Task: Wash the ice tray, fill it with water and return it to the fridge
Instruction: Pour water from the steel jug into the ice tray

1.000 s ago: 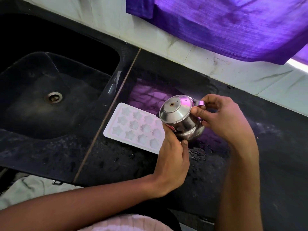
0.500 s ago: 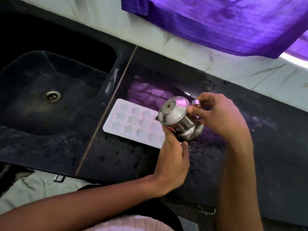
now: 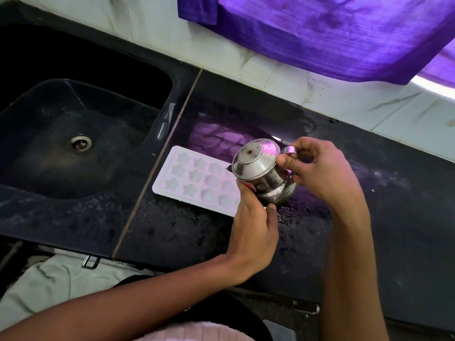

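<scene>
Head view, ice tray [image 3: 197,179] flat on black counter [image 3: 172,232] just right of sink [image 3: 81,134], steel pot [image 3: 261,173] tilted over tray's right end, right hand [image 3: 322,173] pinching pot handle, left hand [image 3: 253,232] curled round pot base, pour possibly underway, unclear.

Ice tray [image 3: 194,179]: pale white with a faint pink cast, moulded in rows of star-shaped cells. Kettle [image 3: 261,171]: polished silver steel carrying a violet reflection on its lid and a small red label low on its side. Countertop [image 3: 394,217]: black stone with grey speckling. Sink [image 3: 73,134], at 9 o'clock from the tray: black, with a silver drain. Cloth [image 3: 332,33], at 12 o'clock: deep purple. Wall tiles [image 3: 270,70]: white with grey veining.
</scene>
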Available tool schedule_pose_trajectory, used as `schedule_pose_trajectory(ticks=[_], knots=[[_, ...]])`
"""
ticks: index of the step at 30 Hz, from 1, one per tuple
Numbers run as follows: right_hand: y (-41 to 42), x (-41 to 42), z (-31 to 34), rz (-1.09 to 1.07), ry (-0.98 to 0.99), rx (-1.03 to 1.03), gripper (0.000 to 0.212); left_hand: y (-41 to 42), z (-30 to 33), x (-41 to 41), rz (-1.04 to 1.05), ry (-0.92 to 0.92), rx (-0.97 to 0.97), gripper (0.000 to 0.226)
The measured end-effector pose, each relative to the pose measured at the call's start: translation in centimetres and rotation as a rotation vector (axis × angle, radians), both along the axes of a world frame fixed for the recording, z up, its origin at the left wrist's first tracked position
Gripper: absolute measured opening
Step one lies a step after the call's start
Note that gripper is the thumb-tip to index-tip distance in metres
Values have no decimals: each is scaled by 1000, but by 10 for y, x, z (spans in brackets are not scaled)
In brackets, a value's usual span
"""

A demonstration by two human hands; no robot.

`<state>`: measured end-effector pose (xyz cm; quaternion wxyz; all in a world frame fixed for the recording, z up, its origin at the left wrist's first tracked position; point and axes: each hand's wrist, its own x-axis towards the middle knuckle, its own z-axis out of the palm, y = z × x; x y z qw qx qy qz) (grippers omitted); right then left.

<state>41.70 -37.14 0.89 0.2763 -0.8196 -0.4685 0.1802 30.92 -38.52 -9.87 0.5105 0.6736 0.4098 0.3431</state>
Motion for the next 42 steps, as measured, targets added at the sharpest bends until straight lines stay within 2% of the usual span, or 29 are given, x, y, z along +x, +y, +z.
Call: schedule_pose_trajectory(ticks=[5,15,25,42], knots=[[-3,2,-1,-8,39,41,14,0,4,-2,2,-13,-3,71],[-4,-3,0,38,3,4,17,-5,9,-13,107,-103,-117,55],[-7,-10,-4,59,-83,-41,20,-15,8,-19,119,-63,-190,38],[-7,-21,1,71,-126,-45,24,-16,12,-25,106,-57,-180,44]])
